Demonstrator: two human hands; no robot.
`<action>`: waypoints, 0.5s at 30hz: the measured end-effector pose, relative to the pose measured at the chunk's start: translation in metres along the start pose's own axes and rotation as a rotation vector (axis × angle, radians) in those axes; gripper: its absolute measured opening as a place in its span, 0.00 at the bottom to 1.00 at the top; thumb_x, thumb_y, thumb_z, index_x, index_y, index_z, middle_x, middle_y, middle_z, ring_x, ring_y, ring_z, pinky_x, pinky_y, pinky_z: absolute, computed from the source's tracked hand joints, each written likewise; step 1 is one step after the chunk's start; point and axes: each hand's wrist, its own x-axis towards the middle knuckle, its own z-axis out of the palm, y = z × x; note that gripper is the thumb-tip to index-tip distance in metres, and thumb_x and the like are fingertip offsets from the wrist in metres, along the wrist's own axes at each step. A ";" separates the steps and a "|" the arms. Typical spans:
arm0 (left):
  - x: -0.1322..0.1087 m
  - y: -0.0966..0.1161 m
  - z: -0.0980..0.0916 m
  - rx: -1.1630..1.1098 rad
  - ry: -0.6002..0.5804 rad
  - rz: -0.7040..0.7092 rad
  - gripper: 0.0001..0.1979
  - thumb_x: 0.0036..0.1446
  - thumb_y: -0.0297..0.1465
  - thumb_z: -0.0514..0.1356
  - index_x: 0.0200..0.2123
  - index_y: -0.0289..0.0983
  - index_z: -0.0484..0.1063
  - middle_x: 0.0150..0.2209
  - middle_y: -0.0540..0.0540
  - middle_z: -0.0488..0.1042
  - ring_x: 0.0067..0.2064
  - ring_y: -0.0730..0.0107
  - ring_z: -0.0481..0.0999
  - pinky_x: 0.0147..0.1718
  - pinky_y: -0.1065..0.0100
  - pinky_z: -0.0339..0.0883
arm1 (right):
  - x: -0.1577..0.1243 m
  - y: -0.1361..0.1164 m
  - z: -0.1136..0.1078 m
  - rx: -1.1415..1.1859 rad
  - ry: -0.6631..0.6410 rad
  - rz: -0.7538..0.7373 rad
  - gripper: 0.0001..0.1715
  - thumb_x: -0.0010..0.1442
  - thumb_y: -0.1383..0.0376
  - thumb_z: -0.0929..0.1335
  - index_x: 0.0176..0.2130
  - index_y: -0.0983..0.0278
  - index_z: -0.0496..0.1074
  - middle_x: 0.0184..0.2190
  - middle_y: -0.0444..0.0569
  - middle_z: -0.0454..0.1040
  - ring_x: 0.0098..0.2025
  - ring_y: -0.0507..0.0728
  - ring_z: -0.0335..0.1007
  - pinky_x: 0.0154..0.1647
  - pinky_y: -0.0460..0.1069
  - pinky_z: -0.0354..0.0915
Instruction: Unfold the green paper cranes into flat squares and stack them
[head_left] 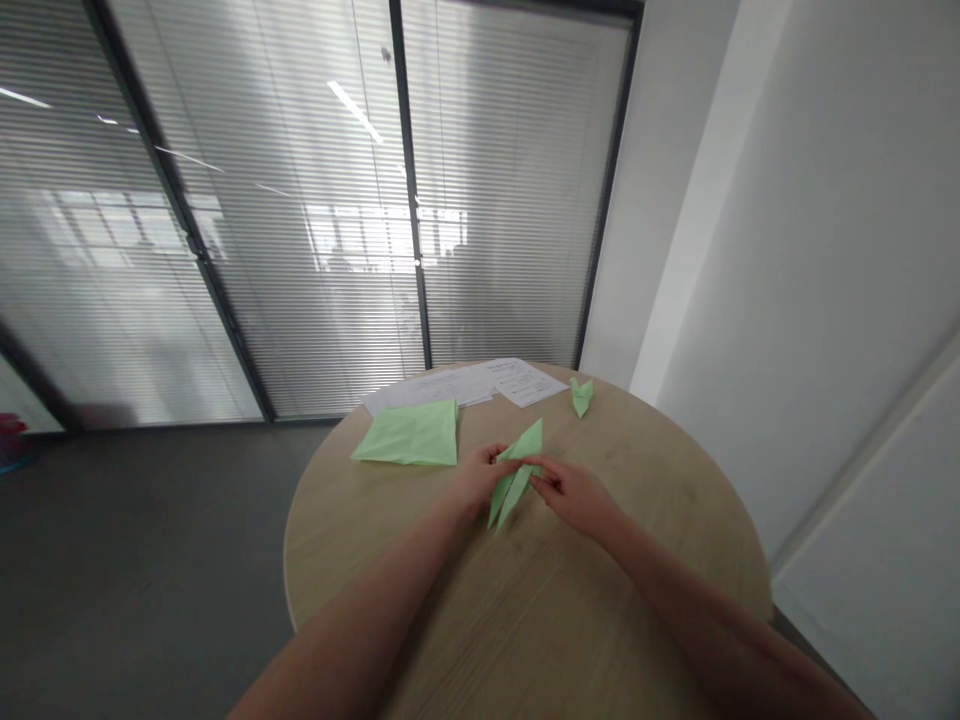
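Observation:
A narrow, pointed piece of folded green paper (523,452) lies on the round wooden table (637,480) between my hands. My left hand (478,479) pinches its left side, fingers closed on the paper. My right hand (571,493) pinches the right side near the middle of the fold. The lower tips of the paper point toward me, partly under my fingers.
A stack of flat green paper sheets (411,436) lies to the left. A small finished green paper figure (581,395) sits at the far side. White printed sheets (480,384) lie along the far edge. Glass doors with blinds stand behind; a white wall is on the right.

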 end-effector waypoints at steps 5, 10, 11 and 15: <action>-0.003 -0.001 0.003 0.016 -0.027 -0.002 0.19 0.48 0.43 0.72 0.36 0.35 0.77 0.28 0.49 0.76 0.26 0.71 0.71 0.27 0.70 0.61 | 0.000 0.004 0.002 -0.065 0.008 0.015 0.17 0.64 0.61 0.67 0.51 0.60 0.76 0.22 0.41 0.68 0.24 0.53 0.62 0.29 0.48 0.51; -0.003 -0.003 0.006 0.019 -0.031 0.012 0.17 0.48 0.42 0.71 0.34 0.35 0.76 0.25 0.50 0.74 0.25 0.72 0.69 0.26 0.71 0.59 | 0.000 0.003 0.004 -0.074 -0.001 -0.007 0.09 0.65 0.63 0.67 0.45 0.61 0.72 0.23 0.41 0.68 0.26 0.53 0.64 0.30 0.47 0.52; -0.003 -0.003 0.006 0.007 -0.028 0.010 0.17 0.48 0.42 0.71 0.34 0.35 0.76 0.25 0.50 0.74 0.25 0.72 0.69 0.26 0.71 0.59 | 0.000 0.002 0.004 -0.057 0.007 -0.019 0.07 0.65 0.63 0.66 0.43 0.61 0.71 0.24 0.41 0.70 0.27 0.53 0.65 0.31 0.47 0.53; -0.003 0.001 0.005 -0.040 0.014 -0.006 0.19 0.46 0.43 0.72 0.35 0.35 0.75 0.26 0.50 0.74 0.25 0.72 0.69 0.26 0.70 0.60 | 0.000 0.001 0.003 0.064 0.058 -0.040 0.08 0.68 0.59 0.65 0.39 0.61 0.70 0.30 0.45 0.74 0.32 0.54 0.70 0.34 0.48 0.60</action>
